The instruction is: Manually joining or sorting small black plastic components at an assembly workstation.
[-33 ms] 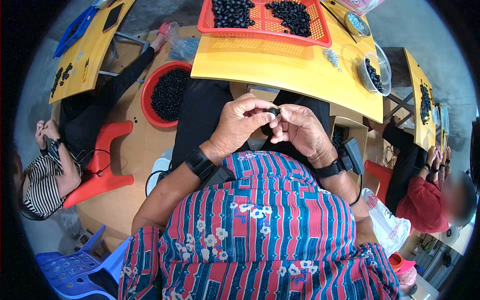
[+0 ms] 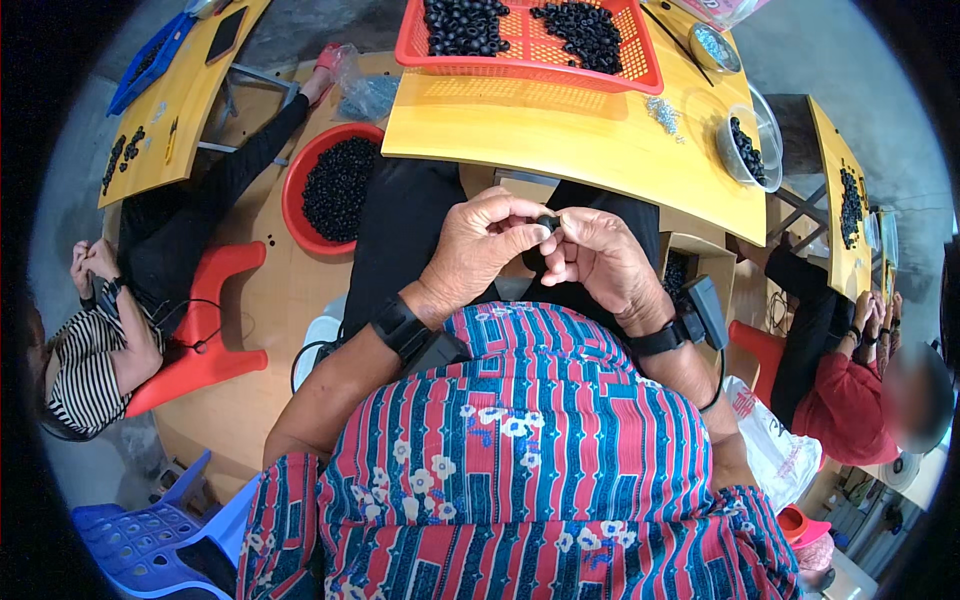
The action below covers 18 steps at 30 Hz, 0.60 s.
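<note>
A small, round black part (image 2: 548,222) sits between the fingertips of both my hands, above my lap and just short of the table's front edge. My left hand (image 2: 482,245) pinches it between thumb and forefinger. From the other side, my right hand (image 2: 604,258) closes thumb and forefinger on it, the remaining fingers curled. My fingertips cover much of the part, so its exact kind cannot be made out. Black bands circle both my wrists.
On the yellow table (image 2: 470,128) stand a red basket (image 2: 540,74) of black parts, a clear tub (image 2: 729,158) and small silvery pieces (image 2: 664,114). A red basin (image 2: 293,200) of black parts is at left, a cardboard box (image 2: 714,262) at right. Co-workers sit on both sides.
</note>
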Motion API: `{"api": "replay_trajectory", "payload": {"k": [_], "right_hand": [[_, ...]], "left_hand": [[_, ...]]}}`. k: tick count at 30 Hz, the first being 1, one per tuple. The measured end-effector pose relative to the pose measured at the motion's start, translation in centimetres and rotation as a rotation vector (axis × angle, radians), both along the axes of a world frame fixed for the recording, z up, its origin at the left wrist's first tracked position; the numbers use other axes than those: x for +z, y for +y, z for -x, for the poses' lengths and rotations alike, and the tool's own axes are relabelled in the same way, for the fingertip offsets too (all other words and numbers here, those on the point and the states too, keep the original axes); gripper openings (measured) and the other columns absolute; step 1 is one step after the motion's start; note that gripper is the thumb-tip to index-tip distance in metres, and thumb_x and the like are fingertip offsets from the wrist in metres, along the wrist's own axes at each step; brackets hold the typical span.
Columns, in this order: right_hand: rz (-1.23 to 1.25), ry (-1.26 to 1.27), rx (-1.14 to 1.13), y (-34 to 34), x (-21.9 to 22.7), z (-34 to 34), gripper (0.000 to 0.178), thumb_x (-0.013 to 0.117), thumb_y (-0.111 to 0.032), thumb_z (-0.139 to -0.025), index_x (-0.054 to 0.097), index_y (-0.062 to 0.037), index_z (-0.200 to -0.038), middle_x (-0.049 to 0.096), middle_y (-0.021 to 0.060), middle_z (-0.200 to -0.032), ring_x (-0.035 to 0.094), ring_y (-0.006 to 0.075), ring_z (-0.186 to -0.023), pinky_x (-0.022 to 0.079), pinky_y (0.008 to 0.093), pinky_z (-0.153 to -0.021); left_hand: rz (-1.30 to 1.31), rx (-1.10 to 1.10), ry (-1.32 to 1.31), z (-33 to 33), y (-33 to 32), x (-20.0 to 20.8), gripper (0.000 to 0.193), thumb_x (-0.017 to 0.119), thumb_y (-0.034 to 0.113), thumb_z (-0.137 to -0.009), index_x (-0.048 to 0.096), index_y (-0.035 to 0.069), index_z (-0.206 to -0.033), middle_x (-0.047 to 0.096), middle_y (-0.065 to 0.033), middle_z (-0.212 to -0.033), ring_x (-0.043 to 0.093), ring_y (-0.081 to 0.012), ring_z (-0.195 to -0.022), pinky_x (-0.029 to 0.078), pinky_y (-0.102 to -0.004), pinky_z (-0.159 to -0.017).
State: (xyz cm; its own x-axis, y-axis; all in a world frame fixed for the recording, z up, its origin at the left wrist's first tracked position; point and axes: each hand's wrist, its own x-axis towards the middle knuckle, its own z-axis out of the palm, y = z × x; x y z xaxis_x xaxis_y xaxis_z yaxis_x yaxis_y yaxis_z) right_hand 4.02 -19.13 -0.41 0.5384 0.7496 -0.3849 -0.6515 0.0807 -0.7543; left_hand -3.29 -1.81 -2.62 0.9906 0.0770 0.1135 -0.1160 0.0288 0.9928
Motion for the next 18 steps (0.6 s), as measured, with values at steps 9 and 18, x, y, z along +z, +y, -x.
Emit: {"api": "replay_trajectory", "payload": {"k": [9,18], "right_hand": [[0.009,-0.172,-0.218,0.9,0.0,0.7,0.010,0.061,-0.011,-0.088,0.063,-0.0032,-0.094,0.058,0.0006,-0.072,0.055,0.0073,-0.060,0.056,0.0262,-0.058],[-0.005,-0.172,-0.262,1.2,-0.7,0.9,0.011,0.061,-0.012,-0.089,0.063,-0.0021,-0.091,0.059,0.0019,-0.074,0.055,0.0076,-0.061,0.056,0.0262,-0.059]], "left_hand": [[0.119,-0.014,0.062,0.0,-0.1,-0.2,0.015,0.065,0.007,-0.084,0.065,-0.001,-0.097,0.056,0.0002,-0.085,0.052,-0.0060,-0.081,0.044,-0.0214,-0.072],[0.126,0.004,0.082,-0.1,0.1,-0.8,0.013,0.066,0.006,-0.084,0.066,-0.001,-0.094,0.058,-0.0002,-0.083,0.054,-0.0067,-0.079,0.044,-0.0215,-0.071]]}}
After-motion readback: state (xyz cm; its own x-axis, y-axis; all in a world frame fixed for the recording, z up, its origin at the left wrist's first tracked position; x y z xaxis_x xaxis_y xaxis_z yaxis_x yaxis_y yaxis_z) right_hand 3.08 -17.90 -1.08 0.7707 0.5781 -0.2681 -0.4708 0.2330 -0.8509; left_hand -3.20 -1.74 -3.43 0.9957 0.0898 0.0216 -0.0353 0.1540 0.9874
